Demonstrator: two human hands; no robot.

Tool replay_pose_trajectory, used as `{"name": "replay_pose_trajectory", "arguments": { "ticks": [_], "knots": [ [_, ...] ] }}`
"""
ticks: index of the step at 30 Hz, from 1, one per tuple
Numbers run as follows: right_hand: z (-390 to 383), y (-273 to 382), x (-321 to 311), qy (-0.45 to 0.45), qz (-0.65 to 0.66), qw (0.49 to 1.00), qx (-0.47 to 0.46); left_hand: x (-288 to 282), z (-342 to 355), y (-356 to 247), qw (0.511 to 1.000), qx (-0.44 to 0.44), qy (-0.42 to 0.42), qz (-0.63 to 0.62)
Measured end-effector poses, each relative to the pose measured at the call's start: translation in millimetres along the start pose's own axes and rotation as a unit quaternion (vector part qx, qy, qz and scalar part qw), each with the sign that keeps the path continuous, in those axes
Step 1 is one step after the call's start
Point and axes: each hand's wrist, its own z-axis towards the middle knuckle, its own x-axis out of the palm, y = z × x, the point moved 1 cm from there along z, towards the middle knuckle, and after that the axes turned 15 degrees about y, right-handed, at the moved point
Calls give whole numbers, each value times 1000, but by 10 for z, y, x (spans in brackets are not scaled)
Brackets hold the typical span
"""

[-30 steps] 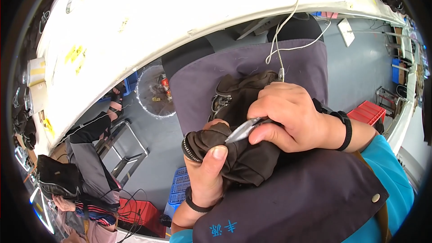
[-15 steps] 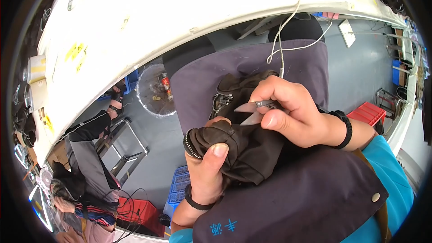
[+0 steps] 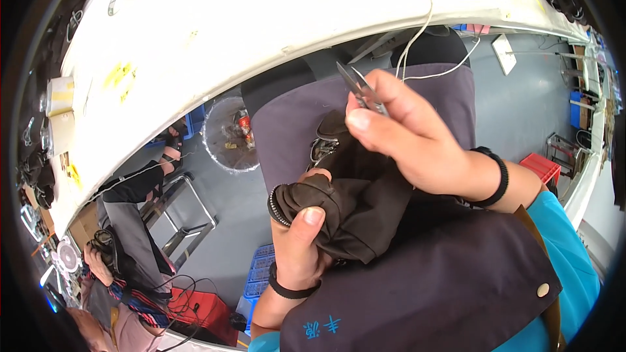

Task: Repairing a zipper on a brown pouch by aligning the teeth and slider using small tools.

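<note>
A dark brown garment [image 3: 365,212] with a metal zipper [image 3: 279,203] lies bunched over my lap. My left hand [image 3: 300,234] grips it, the thumb pressed on top of the folded cloth and the other fingers mostly hidden beneath. Above the cloth, my right hand [image 3: 411,130] holds small thread snips [image 3: 360,88], whose blades point up and away and stand slightly apart. The snips do not touch the garment. Another stretch of zipper [image 3: 324,150] shows at the garment's far left side.
A white-covered table [image 3: 261,19] curves across the far side, with a white cord [image 3: 425,19] hanging off it. On the floor are a clear bag of scraps [image 3: 228,143], blue crates [image 3: 259,270] and a red crate [image 3: 540,167]. Another person [image 3: 124,280] sits at lower left, beside a metal-framed stool [image 3: 202,202].
My right hand has lifted the snips up and away from the cloth, and their blades have turned from pointing left to pointing away. My left hand keeps its hold on the garment.
</note>
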Motion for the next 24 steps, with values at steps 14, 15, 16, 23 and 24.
{"name": "replay_pose_trajectory", "arguments": {
  "ticks": [14,15,16,23,24],
  "knots": [
    [368,858,-1968,-336,-724,597,-72,8,-65,-69,1000,-5,14,25],
    [446,879,-1842,-319,-769,542,-113,-7,-69,-68,1000,-12,6,22],
    [500,902,-1725,-298,-808,485,-154,-24,-80,-62,1000,-9,0,21],
    [547,954,-1724,-33,-793,581,-180,-24,-36,-73,997,-10,-6,74],
    [588,1011,-1617,-16,-774,595,-216,-31,-6,-70,998,-6,12,56]
  ]
}}
